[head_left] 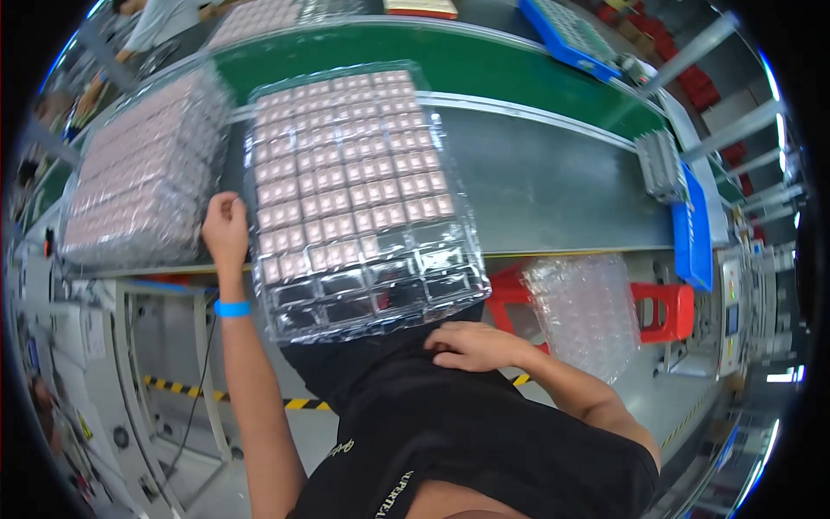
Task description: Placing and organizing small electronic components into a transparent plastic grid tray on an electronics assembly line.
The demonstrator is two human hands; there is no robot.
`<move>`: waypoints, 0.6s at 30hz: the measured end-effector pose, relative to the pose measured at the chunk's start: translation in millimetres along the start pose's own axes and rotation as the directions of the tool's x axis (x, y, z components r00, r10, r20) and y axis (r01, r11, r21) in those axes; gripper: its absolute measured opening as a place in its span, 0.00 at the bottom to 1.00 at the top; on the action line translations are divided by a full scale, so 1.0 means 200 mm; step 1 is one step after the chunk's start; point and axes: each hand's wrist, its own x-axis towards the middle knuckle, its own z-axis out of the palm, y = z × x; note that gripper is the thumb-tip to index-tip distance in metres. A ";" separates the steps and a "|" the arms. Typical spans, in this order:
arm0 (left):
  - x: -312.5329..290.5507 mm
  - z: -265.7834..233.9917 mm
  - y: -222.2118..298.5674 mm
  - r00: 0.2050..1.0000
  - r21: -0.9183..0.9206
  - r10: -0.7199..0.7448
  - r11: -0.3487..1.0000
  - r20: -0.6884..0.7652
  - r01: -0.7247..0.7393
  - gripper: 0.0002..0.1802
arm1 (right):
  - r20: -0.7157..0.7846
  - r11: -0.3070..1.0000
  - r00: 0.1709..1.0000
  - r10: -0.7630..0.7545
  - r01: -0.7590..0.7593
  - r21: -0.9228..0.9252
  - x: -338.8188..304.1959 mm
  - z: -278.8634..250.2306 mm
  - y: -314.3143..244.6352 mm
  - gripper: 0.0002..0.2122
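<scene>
A clear plastic blister tray lies in front of me, its near end overhanging the bench edge above my lap. Small pale pink square pieces fill most of its pockets; the nearest rows hold none. My left hand, with a blue band at the wrist, is closed beside the tray's left edge; nothing shows in its curled fingers. To its left rises a tall stack of similar filled trays. Close to my black clothing, below the tray's near right corner, my right hand has loosely bent fingers, apart, and holds nothing visible.
A green conveyor belt runs behind the grey bench top. At the right are grey trays and a blue bin. An unfilled clear tray rests on a red stool. Another person is at far left.
</scene>
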 end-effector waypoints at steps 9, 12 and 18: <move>0.00 0.01 0.02 0.999 0.028 -0.046 0.999 -0.016 0.047 0.06 | -0.287 0.976 0.957 0.037 0.028 0.218 0.05 -0.66 -0.15 0.10; 0.01 0.00 0.03 0.999 0.052 -0.046 0.997 -0.019 0.047 0.07 | -0.579 0.950 0.805 0.130 0.066 0.305 0.31 -0.85 0.06 0.10; 0.00 -0.03 0.04 0.995 0.049 -0.072 0.996 -0.069 0.075 0.08 | -0.848 0.875 0.497 0.185 0.308 0.372 0.86 -1.25 0.43 0.14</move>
